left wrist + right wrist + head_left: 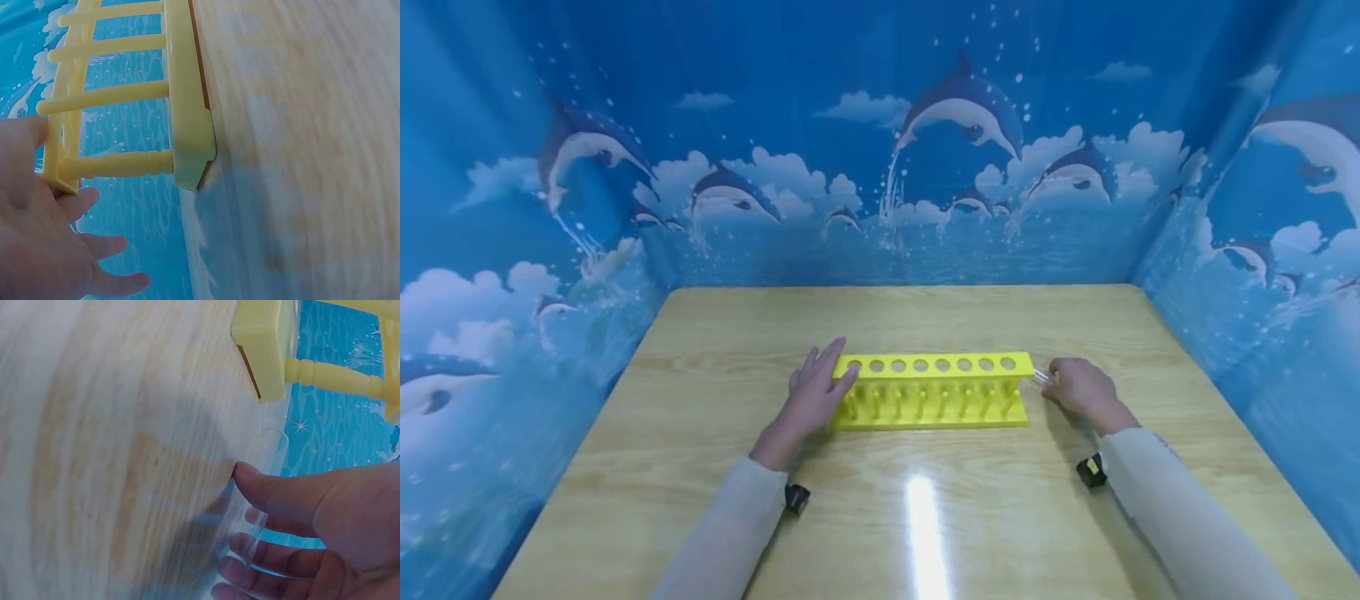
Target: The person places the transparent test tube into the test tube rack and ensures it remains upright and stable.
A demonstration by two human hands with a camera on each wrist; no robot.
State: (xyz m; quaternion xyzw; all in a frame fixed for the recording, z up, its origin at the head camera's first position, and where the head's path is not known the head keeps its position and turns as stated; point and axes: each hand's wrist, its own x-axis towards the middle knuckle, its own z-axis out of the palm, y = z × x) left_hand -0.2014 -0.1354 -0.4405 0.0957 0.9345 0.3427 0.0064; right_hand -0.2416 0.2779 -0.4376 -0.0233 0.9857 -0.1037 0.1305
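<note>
A yellow test tube rack (932, 367) stands upright, a row of round holes along its top and a row of pegs below. At its left end my left hand (815, 387) holds the top bar, thumb on the front side and the index finger behind the end; the other fingers spread away in the left wrist view. Beyond the rack's right end, my right hand (1081, 387) holds a clear test tube (275, 442) between thumb and fingers. The tube's rounded end points toward the rack, and it lies low, close over the table.
The rack stands on a light wood-grain table (760, 533). A blue curtain (820, 75) printed with dolphins hangs behind and along both sides. A bright light reflection shows on the tabletop in front of the rack.
</note>
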